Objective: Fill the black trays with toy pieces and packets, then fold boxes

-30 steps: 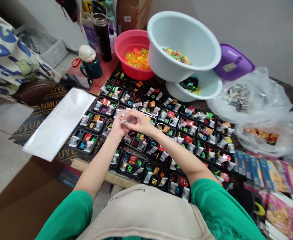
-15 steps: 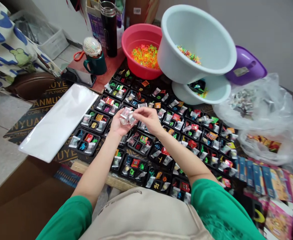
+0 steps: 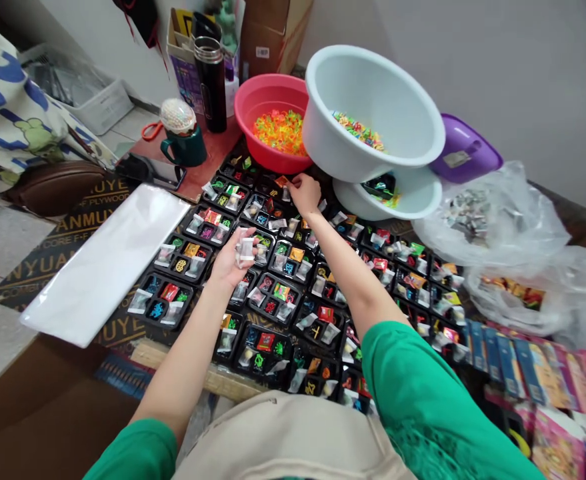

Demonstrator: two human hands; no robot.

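Several small clear-and-white packets (image 3: 245, 249) lie in my left hand (image 3: 227, 267), which is cupped palm up over the trays with its fingers curled round them. Farther out, my right hand (image 3: 305, 195) reaches over a black compartment tray (image 3: 271, 193) in the back rows. Its fingers are pinched at one small whitish packet (image 3: 286, 193) at the tray's right side. Beneath both arms, rows of similar black trays (image 3: 165, 300) hold colourful plastic trinkets, red or orange sachets and whitish packets in their compartments.
A stack of clear plastic bags (image 3: 107, 260) lies on the left. Behind the trays stand a red basin (image 3: 267, 90) of orange-yellow pieces and pale blue tubs (image 3: 373, 73). Plastic bags of packets (image 3: 493, 213) sit at right. A green mug (image 3: 187, 148) and black flask (image 3: 210, 87) stand back left.
My right hand has left the packets in my left palm and moved out to a tray in the back rows. My left hand stays near its place; the view has shifted slightly.
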